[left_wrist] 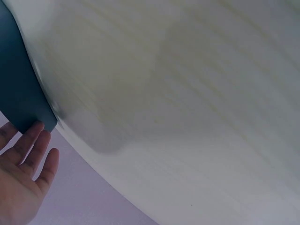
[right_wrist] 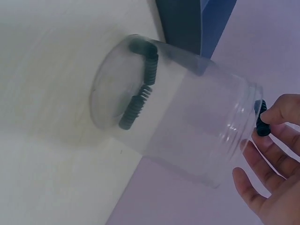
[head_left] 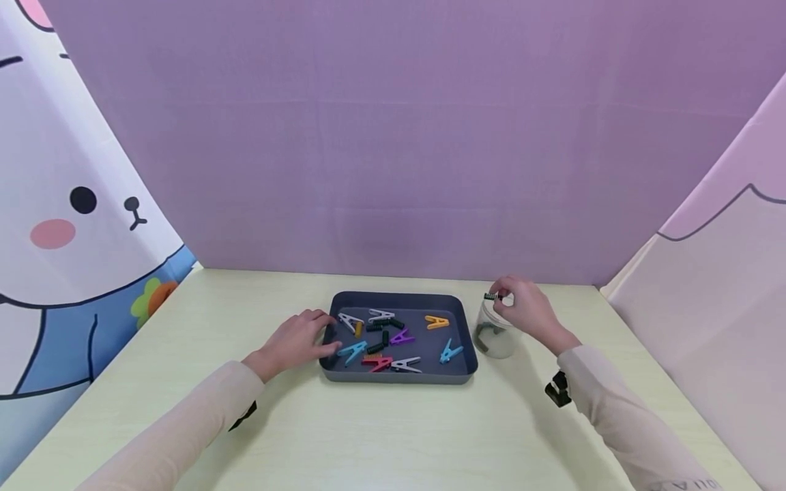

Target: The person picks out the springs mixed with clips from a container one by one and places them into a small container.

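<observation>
At the mouth of a clear jar (head_left: 499, 339), my right hand (head_left: 527, 308) pinches a dark green coil spring (right_wrist: 262, 119) between thumb and fingertips. Several more dark green springs (right_wrist: 133, 112) lie on the jar's bottom in the right wrist view. My left hand (head_left: 299, 342) rests at the left rim of a grey tray (head_left: 399, 376), its fingers loosely spread against the wall. Inside the tray are more dark green springs (head_left: 376, 348), a gold spring (head_left: 359, 330), and small clips, among them purple (head_left: 402, 337), orange (head_left: 437, 322) and red (head_left: 377, 363) ones.
The jar stands upright just right of the tray on a pale wooden table (head_left: 393, 436). Behind the table hangs a purple cloth (head_left: 393, 136). A printed cartoon curtain (head_left: 80, 273) borders the left side, and a pale curtain (head_left: 724, 286) the right.
</observation>
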Available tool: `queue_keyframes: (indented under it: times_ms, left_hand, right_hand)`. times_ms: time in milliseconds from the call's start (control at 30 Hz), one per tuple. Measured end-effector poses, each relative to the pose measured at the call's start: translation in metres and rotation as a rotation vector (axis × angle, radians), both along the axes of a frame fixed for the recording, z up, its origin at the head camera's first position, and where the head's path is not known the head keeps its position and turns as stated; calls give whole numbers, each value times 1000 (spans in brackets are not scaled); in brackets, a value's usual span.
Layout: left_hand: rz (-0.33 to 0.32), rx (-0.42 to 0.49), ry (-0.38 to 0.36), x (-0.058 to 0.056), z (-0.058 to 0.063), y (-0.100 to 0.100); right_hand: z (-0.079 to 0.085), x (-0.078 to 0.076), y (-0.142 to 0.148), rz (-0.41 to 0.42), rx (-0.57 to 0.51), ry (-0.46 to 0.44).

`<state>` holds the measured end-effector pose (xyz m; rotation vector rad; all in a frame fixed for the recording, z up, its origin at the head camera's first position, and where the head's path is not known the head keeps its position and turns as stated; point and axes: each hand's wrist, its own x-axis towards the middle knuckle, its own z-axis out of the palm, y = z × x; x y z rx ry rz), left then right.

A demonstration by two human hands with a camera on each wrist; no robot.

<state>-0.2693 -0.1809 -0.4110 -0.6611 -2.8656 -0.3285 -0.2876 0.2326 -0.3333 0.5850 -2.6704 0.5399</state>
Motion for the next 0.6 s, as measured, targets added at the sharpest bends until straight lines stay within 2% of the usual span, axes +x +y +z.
queue_keyframes:
  times_ms: [600]
  left_hand:
    - [7,1,-7,0,0,1]
  right_hand:
    - [-14,-1,8,-27,-15,-53]
